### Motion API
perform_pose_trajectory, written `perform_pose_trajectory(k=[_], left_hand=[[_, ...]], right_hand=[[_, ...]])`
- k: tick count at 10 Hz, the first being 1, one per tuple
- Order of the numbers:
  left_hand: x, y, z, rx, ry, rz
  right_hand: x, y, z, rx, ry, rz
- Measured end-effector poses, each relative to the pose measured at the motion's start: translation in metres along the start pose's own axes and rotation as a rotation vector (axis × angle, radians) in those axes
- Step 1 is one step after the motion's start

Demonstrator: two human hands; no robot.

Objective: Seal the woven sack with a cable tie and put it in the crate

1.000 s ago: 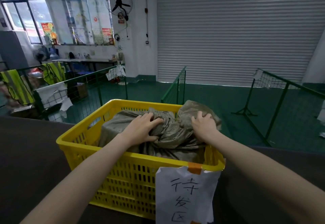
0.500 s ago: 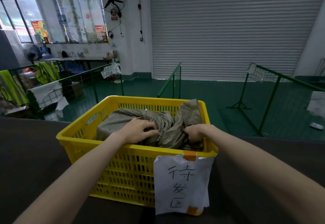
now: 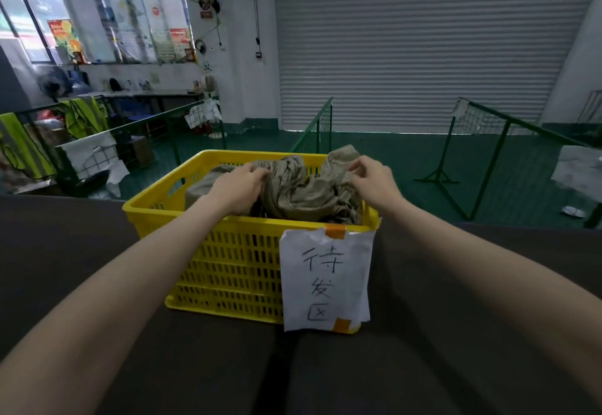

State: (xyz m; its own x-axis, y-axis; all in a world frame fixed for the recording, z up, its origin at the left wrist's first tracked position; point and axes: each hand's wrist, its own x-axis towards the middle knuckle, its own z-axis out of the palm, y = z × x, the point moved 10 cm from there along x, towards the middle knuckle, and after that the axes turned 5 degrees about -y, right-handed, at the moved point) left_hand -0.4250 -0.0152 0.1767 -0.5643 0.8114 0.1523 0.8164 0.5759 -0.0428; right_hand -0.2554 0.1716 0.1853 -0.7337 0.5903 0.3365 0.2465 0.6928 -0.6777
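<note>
A crumpled grey-green woven sack (image 3: 303, 186) lies inside the yellow slatted crate (image 3: 234, 261) on a dark table. My left hand (image 3: 239, 188) rests on the sack's left part with its fingers curled into the fabric. My right hand (image 3: 371, 180) is at the sack's right top corner, fingers pinched on the cloth. No cable tie is visible among the folds.
A white paper label (image 3: 325, 278) with handwritten characters is taped to the crate's front. The dark table (image 3: 97, 235) spreads around the crate. Green mesh barriers (image 3: 321, 124) stand on the green floor behind, with a closed roller shutter (image 3: 423, 40) beyond.
Both hands have shifted on the sack inside the crate; the right hand rose from low at the crate's near right corner to the sack's upper right edge. The view has tilted down slightly.
</note>
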Motion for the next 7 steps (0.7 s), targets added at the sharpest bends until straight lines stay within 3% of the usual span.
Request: perform_pose_trajectory(k=[2,4,7], left_hand=[[-0.029,0.028,-0.035,-0.246,0.128,0.025],[-0.054,0.086,-0.056,-0.624,0.139,0.080],[-0.061,0.246,-0.069,-0.951,0.112,0.186]], right_hand=[[-0.041,0.024,-0.039,0.400,0.115,0.193],[-0.082,0.043,-0.082,0.468,0.089,0.209],[-0.136,0.093,-0.176,0.507,0.046,0.197]])
